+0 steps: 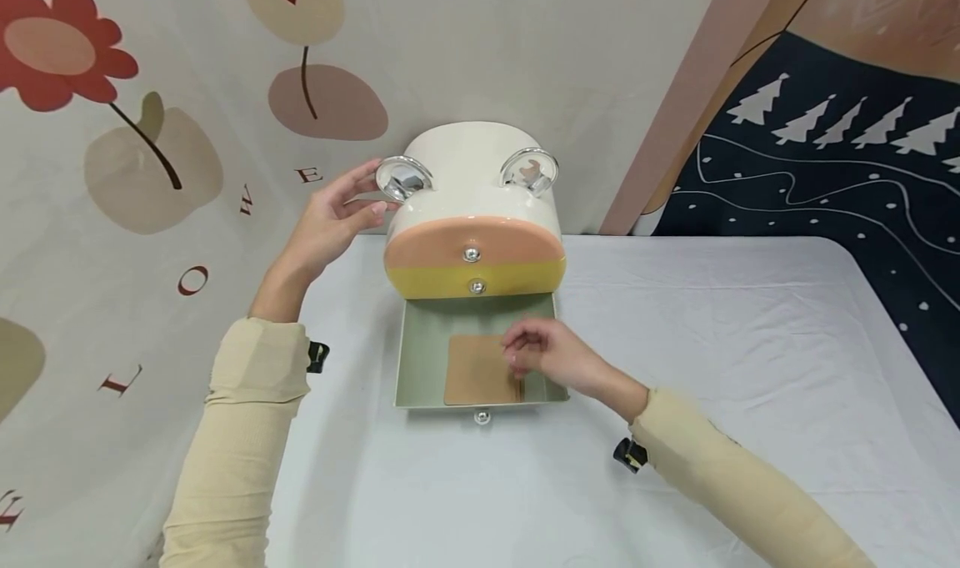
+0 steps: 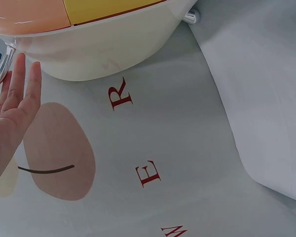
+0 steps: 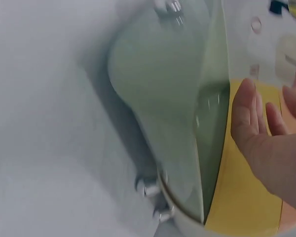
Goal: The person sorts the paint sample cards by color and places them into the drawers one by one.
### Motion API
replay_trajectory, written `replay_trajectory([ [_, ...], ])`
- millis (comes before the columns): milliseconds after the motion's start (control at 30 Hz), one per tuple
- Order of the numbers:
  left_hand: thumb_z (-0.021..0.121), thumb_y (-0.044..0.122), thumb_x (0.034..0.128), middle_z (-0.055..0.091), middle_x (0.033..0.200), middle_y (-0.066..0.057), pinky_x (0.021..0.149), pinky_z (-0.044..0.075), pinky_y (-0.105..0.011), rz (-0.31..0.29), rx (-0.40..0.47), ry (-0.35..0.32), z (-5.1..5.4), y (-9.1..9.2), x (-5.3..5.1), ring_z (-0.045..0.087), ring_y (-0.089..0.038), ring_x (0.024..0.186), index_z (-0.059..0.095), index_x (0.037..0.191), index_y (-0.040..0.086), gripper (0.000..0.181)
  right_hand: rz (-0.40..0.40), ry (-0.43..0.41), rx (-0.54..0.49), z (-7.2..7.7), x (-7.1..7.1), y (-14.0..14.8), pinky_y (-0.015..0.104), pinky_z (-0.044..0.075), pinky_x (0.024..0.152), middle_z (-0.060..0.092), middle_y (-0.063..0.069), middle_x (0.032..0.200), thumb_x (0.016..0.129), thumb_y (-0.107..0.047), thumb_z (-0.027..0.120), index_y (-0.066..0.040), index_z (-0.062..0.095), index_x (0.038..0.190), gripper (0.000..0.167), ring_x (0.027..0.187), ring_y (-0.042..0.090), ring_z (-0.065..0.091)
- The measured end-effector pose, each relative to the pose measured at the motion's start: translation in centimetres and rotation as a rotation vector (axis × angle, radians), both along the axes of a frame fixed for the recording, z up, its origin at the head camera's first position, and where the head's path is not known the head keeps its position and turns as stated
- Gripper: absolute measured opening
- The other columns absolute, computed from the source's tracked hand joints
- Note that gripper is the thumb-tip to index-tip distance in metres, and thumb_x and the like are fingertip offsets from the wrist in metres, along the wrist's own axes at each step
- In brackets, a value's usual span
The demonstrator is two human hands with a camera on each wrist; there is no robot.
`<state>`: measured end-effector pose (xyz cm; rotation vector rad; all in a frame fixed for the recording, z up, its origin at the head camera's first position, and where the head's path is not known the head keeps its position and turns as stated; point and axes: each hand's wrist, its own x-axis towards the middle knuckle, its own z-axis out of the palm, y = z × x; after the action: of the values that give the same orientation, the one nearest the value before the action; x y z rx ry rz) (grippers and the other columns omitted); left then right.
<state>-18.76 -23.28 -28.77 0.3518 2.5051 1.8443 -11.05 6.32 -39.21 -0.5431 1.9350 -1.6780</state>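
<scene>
A cream desktop cabinet (image 1: 468, 168) with two round silver ears stands against the wall. Its peach drawer (image 1: 427, 243) and yellow drawer (image 1: 435, 282) are closed; the bottom green drawer (image 1: 423, 359) is pulled out. Inside lies a flat brown rectangular thing with rounded corners (image 1: 476, 372), perhaps a notebook. My left hand (image 1: 337, 209) is at the left silver ear (image 1: 405, 178), its fingers extended beside and behind the rim. Over the right part of the open drawer hovers my right hand (image 1: 551, 353), fingers loosely bent and nothing visible in them.
White cloth (image 1: 712, 343) covers the table under the cabinet. Behind it hangs a pale printed backdrop (image 1: 187, 51) with flowers and letters; a dark tree-patterned cloth (image 1: 787, 168) is at the right. A silver knob (image 1: 482, 417) sticks out from the open drawer's front.
</scene>
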Motion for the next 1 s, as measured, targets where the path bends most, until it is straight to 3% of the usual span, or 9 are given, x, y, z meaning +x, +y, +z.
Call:
replay_trajectory([
  [200, 0.056, 0.005, 0.0899, 0.049, 0.122, -0.014, 0.082, 0.049, -0.021, 0.001, -0.015, 0.002, 0.0, 0.0, -0.1, 0.059, -0.014, 0.101, 0.037, 0.140, 0.014, 0.055, 0.226, -0.014, -0.049, -0.8, 2.9, -0.6, 0.041, 0.054, 0.070, 0.060, 0.019, 0.090, 0.087, 0.007, 0.054, 0.014, 0.054, 0.106, 0.020, 0.079, 0.033, 0.061],
  [367, 0.056, 0.004, 0.0899, 0.049, 0.122, -0.015, 0.082, 0.049, -0.021, 0.000, -0.009, 0.000, 0.0, 0.1, -0.1, 0.060, -0.014, 0.099, 0.037, 0.140, 0.012, 0.055, 0.339, -0.053, 0.038, -1.9, 4.6, -0.5, 0.031, 0.055, 0.070, 0.060, 0.020, 0.098, 0.087, 0.009, 0.052, 0.011, 0.054, 0.112, 0.025, 0.082, 0.020, 0.062],
  [467, 0.056, 0.004, 0.0902, 0.049, 0.123, -0.014, 0.084, 0.049, -0.022, 0.007, -0.023, -0.005, 0.1, 0.1, -0.1, 0.059, -0.015, 0.100, 0.036, 0.141, 0.013, 0.055, 0.374, -0.001, 0.120, -3.0, 5.4, -0.3, 0.023, 0.052, 0.072, 0.058, 0.021, 0.106, 0.085, 0.009, 0.055, 0.008, 0.054, 0.116, 0.032, 0.084, 0.011, 0.060],
  [633, 0.055, 0.004, 0.0905, 0.049, 0.123, -0.014, 0.085, 0.049, -0.024, 0.013, -0.037, -0.008, 0.1, 0.1, -0.1, 0.058, -0.017, 0.103, 0.036, 0.141, 0.014, 0.054, 0.371, 0.099, 0.215, -4.6, 5.8, 0.0, 0.019, 0.049, 0.077, 0.053, 0.018, 0.119, 0.084, 0.004, 0.060, 0.003, 0.051, 0.123, 0.039, 0.095, 0.021, 0.060],
  [767, 0.055, 0.005, 0.0902, 0.048, 0.123, -0.014, 0.084, 0.049, -0.024, 0.016, -0.024, -0.011, 0.1, 0.1, -0.1, 0.058, -0.017, 0.103, 0.038, 0.140, 0.015, 0.054, 0.346, 0.092, 0.216, -5.1, 5.6, 0.1, 0.018, 0.049, 0.077, 0.053, 0.018, 0.119, 0.084, 0.006, 0.060, 0.001, 0.052, 0.123, 0.041, 0.103, 0.030, 0.056],
  [1000, 0.056, 0.005, 0.0898, 0.048, 0.123, -0.013, 0.082, 0.049, -0.023, 0.014, 0.006, -0.022, 0.1, 0.1, 0.0, 0.058, -0.018, 0.104, 0.039, 0.140, 0.015, 0.054, 0.322, 0.080, 0.188, -5.1, 4.8, 0.3, 0.019, 0.049, 0.079, 0.053, 0.019, 0.121, 0.084, 0.010, 0.057, 0.003, 0.053, 0.121, 0.038, 0.108, 0.034, 0.054],
])
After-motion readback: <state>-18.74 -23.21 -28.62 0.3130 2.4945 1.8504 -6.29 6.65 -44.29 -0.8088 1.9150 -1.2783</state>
